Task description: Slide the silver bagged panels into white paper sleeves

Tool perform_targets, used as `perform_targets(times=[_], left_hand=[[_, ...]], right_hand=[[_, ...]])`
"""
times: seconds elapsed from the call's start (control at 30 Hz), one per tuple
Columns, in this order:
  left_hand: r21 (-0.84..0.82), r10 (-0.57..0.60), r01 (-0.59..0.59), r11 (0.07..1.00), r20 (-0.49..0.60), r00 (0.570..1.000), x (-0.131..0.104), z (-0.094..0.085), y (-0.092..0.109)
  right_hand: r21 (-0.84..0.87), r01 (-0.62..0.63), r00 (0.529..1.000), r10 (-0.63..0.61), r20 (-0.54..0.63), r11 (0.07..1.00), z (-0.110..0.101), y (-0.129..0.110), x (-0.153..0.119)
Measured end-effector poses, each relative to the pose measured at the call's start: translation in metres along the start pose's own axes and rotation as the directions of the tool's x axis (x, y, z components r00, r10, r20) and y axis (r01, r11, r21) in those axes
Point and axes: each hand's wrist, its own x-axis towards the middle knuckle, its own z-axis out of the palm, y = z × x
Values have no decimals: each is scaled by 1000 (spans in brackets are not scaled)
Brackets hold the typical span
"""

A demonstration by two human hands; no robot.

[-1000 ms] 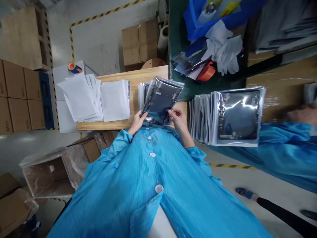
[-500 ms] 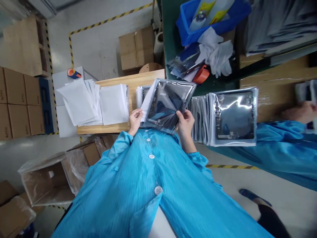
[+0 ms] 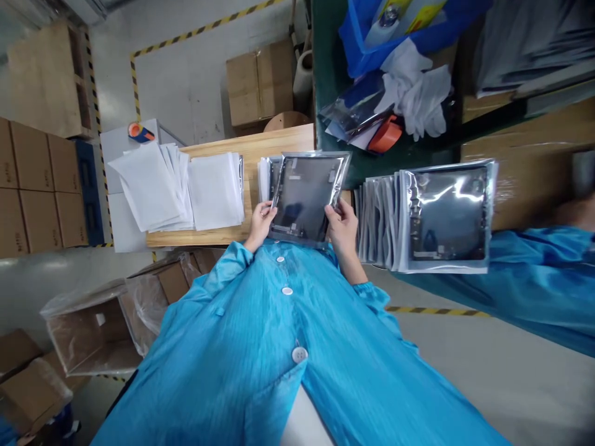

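Observation:
A dark flat panel in a clear shiny bag (image 3: 307,192) is held up close to my body, between both hands. My left hand (image 3: 263,222) pinches its lower left edge, while my right hand (image 3: 343,230) grips the right edge with the thumb on top. Behind the panel, partly hidden, more bagged pieces (image 3: 264,179) stand on the wooden board (image 3: 290,137). To the left lie white sheets or sleeves (image 3: 151,186) and a neat white stack (image 3: 216,192). On the right, a row of bagged pieces (image 3: 379,217) leans beside a bagged dark panel (image 3: 449,217).
Behind on the green table (image 3: 328,80) are a blue bin (image 3: 356,46) with bottles, white gloves (image 3: 418,93) and an orange tape tool (image 3: 385,134). A co-worker's blue sleeve (image 3: 539,248) reaches in at the right. Cartons (image 3: 93,334) lie at lower left.
The bagged panel has turned straighter and shifted slightly left. The white sheet seen at its left side is no longer visible. My left hand has moved right onto the panel's edge.

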Motion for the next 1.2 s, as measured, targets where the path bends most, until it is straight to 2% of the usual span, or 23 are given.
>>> perform_targets(times=[0.1, 0.17, 0.27, 0.4, 0.53, 0.67, 0.8, 0.97, 1.1, 1.2], left_hand=[[-81, 11, -21, 996, -128, 992, 1, -2, -5], [-88, 23, -38, 995, -167, 986, 2, -4, -9], [-49, 52, -63, 997, -209, 977, 5, -5, -15], [-32, 12, -22, 999, -296, 955, 11, -5, -24], [23, 19, -13, 1000, -267, 963, 14, -9, -30], [96, 34, -14, 995, -206, 978, 15, -16, -28], [62, 49, -33, 998, -265, 963, 19, -19, -21], [9, 47, -46, 999, -327, 944, 20, -13, -22], [6, 7, -6, 1000, -269, 963, 20, -12, -26], [72, 31, -18, 997, -188, 982, 18, -17, -22]], right_hand=[[-74, -64, 993, 71, 90, 995, 0, -4, -4], [-77, -93, 988, 101, 116, 993, -1, -5, -7], [-9, -138, 987, 138, 86, 990, -3, -8, -11], [90, -284, 956, 274, 107, 955, -4, -13, -19], [96, -391, 908, 368, 199, 915, -3, -16, -21], [89, -363, 904, 327, 277, 928, 7, -17, -1], [78, -357, 897, 318, 307, 931, 14, -16, 14], [71, -362, 924, 347, 160, 930, 6, -11, -13], [87, -456, 876, 429, 222, 886, -10, -13, -38], [149, -482, 860, 434, 269, 863, -19, -19, -42]])
